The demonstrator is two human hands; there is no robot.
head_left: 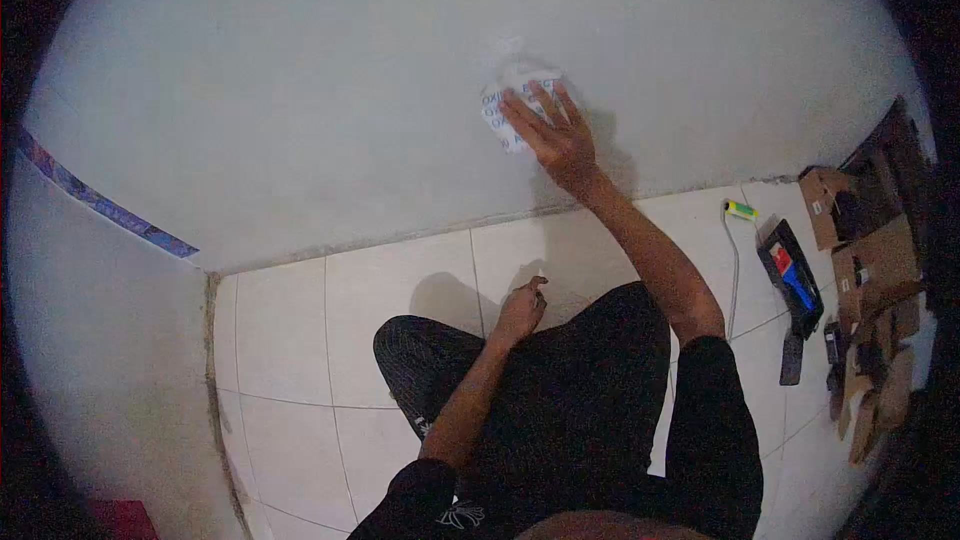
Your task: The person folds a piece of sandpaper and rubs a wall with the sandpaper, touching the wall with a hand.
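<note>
Flat against the pale wall [330,130] is a roundish white sheet [497,126] with blue lettering on its back, which looks like sandpaper. My right hand [562,145] presses it there with spread fingers, the arm stretched forward. Part of the sheet is hidden under the fingers. Above it, a lighter whitish patch [508,44] shows on the wall. My left hand [522,310] hovers low over my crossed legs, its fingers loosely bent and partly apart. I make out nothing in it.
Right of my knees, a small paint roller [740,210] lies on the white tiled floor [290,340]. Beside it is a black tray [775,240] with a red and blue item. Cardboard boxes [880,255] line the far right. A patterned strip [100,202] runs along the left wall.
</note>
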